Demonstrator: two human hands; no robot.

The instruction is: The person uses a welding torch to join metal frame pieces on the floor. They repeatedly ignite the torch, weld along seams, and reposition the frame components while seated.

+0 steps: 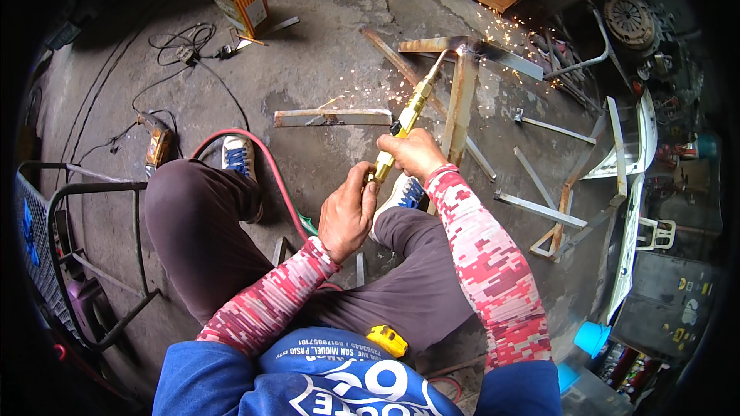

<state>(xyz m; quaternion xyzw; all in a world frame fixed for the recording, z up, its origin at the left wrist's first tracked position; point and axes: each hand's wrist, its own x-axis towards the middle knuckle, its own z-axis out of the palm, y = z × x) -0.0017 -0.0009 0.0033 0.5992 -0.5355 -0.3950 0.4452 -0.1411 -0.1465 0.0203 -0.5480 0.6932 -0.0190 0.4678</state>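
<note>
Two grips closed on brass torch (414, 110): left hand (347, 208) near, right hand (417, 153) farther. Apparent step: flame-cutting rusty steel bar (462, 100), far end. Next move, likely: steady aim.

centre: brass-yellow gas torch (413, 107); lower centre: arm sleeves (497, 270) in red, pink and white pixel camouflage, white-printed blue shirt (204, 374), yellow tape measure (387, 341); left of centre: red hose (277, 174); upper left: orange-striped tin (250, 12).
</note>
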